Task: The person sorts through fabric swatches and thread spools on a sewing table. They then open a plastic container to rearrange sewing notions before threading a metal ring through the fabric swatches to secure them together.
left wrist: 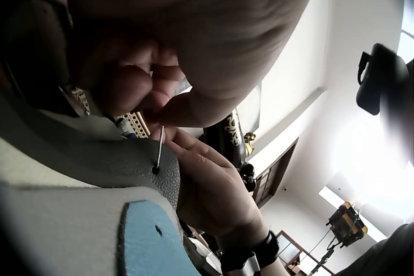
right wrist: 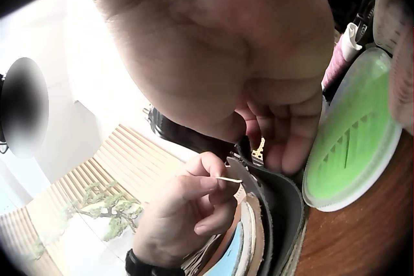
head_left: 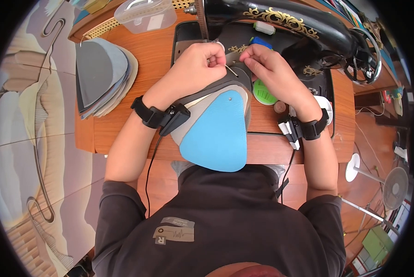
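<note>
A light cord [head_left: 232,70] passes through a hole in a dark grey piece [left wrist: 129,159]; the left hand [head_left: 198,63] pinches its other part between thumb and finger. In the right wrist view the left hand [right wrist: 187,208] holds the cord's end [right wrist: 228,179]. The right hand [head_left: 274,74] has thumb and fingers on the far edge of the dark pieces [right wrist: 284,192]. Below them in the stack lie pale pieces and a blue piece [head_left: 218,134] with a small hole near its narrow end, hanging over the table's front edge.
A second stack of grey and beige pieces [head_left: 103,69] lies at the left. Behind the hands stands a black sewing machine [head_left: 280,16]. A green round case [head_left: 263,92], a small wooden spool [head_left: 279,107] and a clear plastic box [head_left: 144,14] are on the table [head_left: 151,51].
</note>
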